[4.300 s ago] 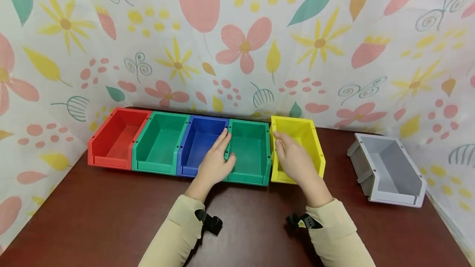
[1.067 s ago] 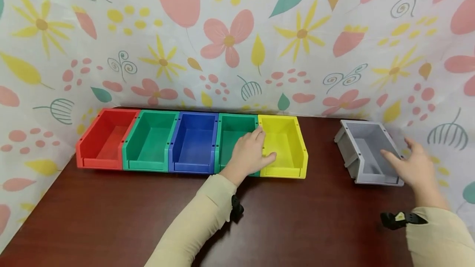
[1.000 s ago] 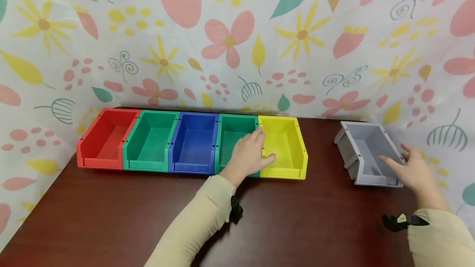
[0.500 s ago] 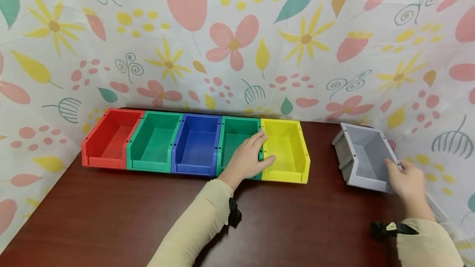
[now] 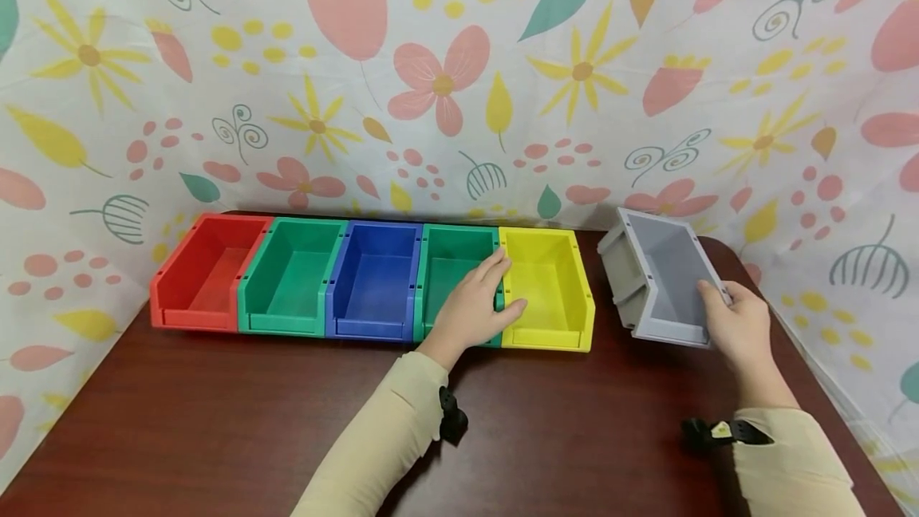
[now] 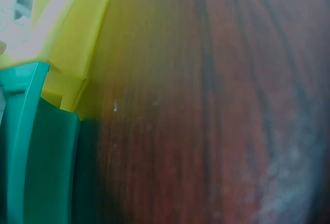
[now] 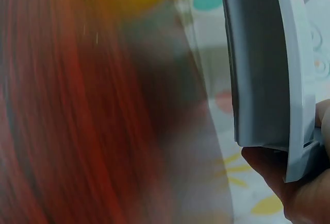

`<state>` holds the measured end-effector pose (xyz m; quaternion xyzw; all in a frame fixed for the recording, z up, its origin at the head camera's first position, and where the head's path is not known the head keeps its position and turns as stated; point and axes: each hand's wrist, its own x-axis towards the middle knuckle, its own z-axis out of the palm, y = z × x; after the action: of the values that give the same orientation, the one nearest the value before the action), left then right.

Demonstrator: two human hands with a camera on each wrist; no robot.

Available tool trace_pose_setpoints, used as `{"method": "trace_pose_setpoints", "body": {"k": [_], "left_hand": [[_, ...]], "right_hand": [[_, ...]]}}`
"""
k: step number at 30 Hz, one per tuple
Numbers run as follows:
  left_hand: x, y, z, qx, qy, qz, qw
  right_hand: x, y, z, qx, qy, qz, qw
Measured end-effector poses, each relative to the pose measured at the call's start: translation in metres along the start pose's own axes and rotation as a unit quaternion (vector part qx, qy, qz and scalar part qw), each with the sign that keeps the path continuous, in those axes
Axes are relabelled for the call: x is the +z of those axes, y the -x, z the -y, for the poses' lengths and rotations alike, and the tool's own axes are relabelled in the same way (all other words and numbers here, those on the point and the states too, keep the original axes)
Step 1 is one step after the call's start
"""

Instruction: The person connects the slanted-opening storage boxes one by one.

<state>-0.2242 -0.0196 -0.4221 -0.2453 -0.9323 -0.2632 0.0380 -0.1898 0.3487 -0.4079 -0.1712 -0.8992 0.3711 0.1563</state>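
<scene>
My right hand (image 5: 739, 324) grips the right wall of a grey storage bin (image 5: 664, 274), thumb inside and fingers outside. The bin tilts and hangs above the table, as the right wrist view shows with the table visible under the grey bin (image 7: 263, 69). My left hand (image 5: 470, 305) rests with fairly straight fingers where the right-hand green bin (image 5: 448, 254) meets the yellow bin (image 5: 549, 286). That hand hides part of the green bin's front. In the left wrist view, the green bin (image 6: 49, 157) and yellow bin (image 6: 77, 33) stand side by side.
Left of these stand a blue bin (image 5: 376, 278), another green bin (image 5: 294, 278) and a red bin (image 5: 211, 274), all in one row. They stand on a dark brown table (image 5: 287, 413). A flower-printed cloth (image 5: 459, 158) rises behind the table and along its sides.
The right hand has come onto the grey bin's wall, lifted it and carried it left, nearer the yellow bin. Earlier, the yellow bin closed up against the green one. The left hand stays put lately.
</scene>
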Motion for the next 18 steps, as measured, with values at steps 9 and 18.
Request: {"method": "trace_pose_setpoints", "body": {"k": [9,18], "left_hand": [[-0.001,0.0,0.0,-0.002,0.006,-0.008,0.9999],[-0.001,0.0,-0.001,-0.006,0.007,-0.005,0.9999]], "right_hand": [[0.01,0.006,0.025,-0.016,0.009,-0.015,0.9997],[0.014,0.008,0.027,-0.021,0.023,-0.02,0.9993]]}}
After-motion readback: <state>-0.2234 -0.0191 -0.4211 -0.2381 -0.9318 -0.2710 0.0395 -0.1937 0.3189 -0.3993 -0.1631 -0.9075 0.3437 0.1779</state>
